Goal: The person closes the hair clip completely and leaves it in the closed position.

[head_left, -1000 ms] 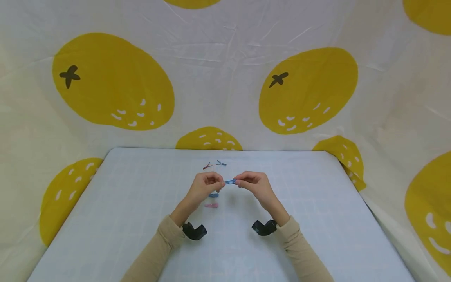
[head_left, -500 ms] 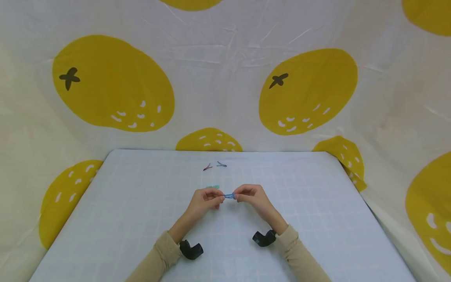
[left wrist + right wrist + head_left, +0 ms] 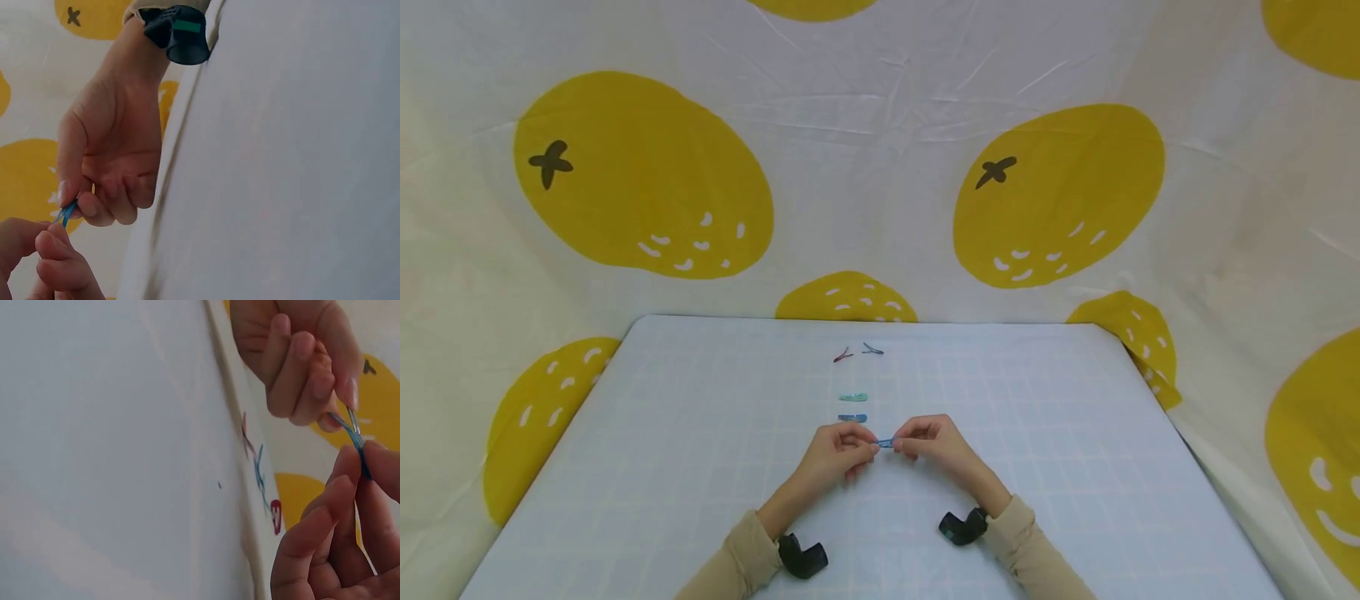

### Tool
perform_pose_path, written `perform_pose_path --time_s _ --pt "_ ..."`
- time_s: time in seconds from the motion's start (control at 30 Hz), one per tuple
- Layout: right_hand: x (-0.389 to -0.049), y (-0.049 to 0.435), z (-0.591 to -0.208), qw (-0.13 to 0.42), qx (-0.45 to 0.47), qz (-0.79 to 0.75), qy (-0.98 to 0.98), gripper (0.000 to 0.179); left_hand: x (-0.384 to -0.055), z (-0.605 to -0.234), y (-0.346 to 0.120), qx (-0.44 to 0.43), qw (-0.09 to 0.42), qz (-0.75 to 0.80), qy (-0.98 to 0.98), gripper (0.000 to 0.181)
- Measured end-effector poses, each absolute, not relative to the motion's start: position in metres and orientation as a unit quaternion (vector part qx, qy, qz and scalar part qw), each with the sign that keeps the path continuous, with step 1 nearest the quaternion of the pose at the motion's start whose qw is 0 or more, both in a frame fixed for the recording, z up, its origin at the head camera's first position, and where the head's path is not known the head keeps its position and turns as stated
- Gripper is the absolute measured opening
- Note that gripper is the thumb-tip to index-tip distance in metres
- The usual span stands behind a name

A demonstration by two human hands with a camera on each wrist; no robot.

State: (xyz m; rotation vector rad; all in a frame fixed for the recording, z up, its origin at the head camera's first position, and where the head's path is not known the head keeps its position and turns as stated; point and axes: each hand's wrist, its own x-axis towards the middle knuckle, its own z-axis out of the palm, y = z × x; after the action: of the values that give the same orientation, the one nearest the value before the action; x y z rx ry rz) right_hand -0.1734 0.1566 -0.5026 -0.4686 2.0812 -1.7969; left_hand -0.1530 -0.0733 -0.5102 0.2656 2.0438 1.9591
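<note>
A blue snap hair clip (image 3: 885,443) is held level above the table between my two hands. My left hand (image 3: 831,458) pinches one end with thumb and fingertips. At the other end, my right hand (image 3: 942,448) pinches the clip. Seen from the right wrist, the clip's (image 3: 355,434) metal prongs stand apart on the left hand's side. Just beyond my left hand lie a blue hair clip (image 3: 852,417) and a green hair clip (image 3: 853,397), both flat on the table. Fingertips cover both ends of the held clip.
Farther back, a red hair clip (image 3: 843,355) and another blue hair clip (image 3: 873,349) lie with spread prongs. The white table (image 3: 1075,417) ends at a patterned curtain (image 3: 865,167). Black wrist mounts (image 3: 802,557) hang below both forearms.
Both hands have drawn back toward the person, carrying the blue hair clip between them. The green and blue clips on the table are uncovered; the pink clip seen earlier is out of sight.
</note>
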Motion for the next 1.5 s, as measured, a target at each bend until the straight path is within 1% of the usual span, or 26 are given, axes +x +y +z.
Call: perform_pose_path --time_s 0.27,0.47,0.73,1.1,1.3,1.5 --pt "-0.17 0.157 -0.51 0.188 -0.181 -0.637 0.726 0.018 -0.148 -0.525 -0.077 0.108 0.155 0.688 0.701 0.012" --pt "-0.169 0.161 -0.519 0.198 -0.189 -0.642 0.716 0.017 -0.145 -0.529 -0.077 0.131 0.157 0.693 0.691 0.009" --pt "-0.167 0.16 -0.521 0.195 -0.181 -0.648 0.714 0.019 -0.147 -0.532 -0.075 0.142 0.153 0.685 0.698 0.01" --pt "-0.169 0.16 -0.522 0.191 -0.194 -0.656 0.704 0.02 -0.147 -0.531 -0.076 0.15 0.149 0.68 0.702 0.018" --pt "-0.169 0.16 -0.523 0.185 -0.189 -0.653 0.709 0.021 -0.147 -0.531 -0.076 0.152 0.148 0.681 0.701 0.017" --pt "-0.168 0.155 -0.522 0.175 -0.166 -0.631 0.737 0.015 -0.146 -0.533 -0.076 0.165 0.141 0.679 0.702 0.012"
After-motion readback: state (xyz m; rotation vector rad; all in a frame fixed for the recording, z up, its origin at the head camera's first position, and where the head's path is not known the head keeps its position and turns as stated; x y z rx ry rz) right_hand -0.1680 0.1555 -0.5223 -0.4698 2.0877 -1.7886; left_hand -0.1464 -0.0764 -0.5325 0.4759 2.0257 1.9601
